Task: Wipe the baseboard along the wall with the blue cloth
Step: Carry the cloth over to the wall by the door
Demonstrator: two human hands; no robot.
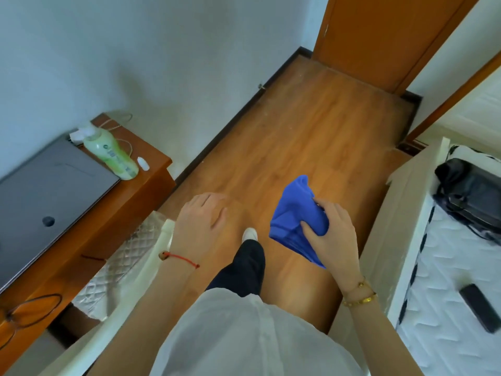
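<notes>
A bunched blue cloth (294,213) hangs in front of me above the wooden floor, and my right hand (332,234) is shut on its right side. My left hand (200,218) floats palm down to the left of the cloth, fingers loosely apart, holding nothing. The dark baseboard (238,118) runs along the foot of the white wall on the left, from the wooden cabinet up to the far corner by the door. Both hands are well away from it, over the middle of the floor.
A wooden cabinet (151,169) at left carries a dark flat screen (46,191), a green bottle (111,153) and cables. A bed (444,267) with a black bag and a remote stands at right. An orange door (379,36) closes the far end. My leg and white shoe (249,234) are below.
</notes>
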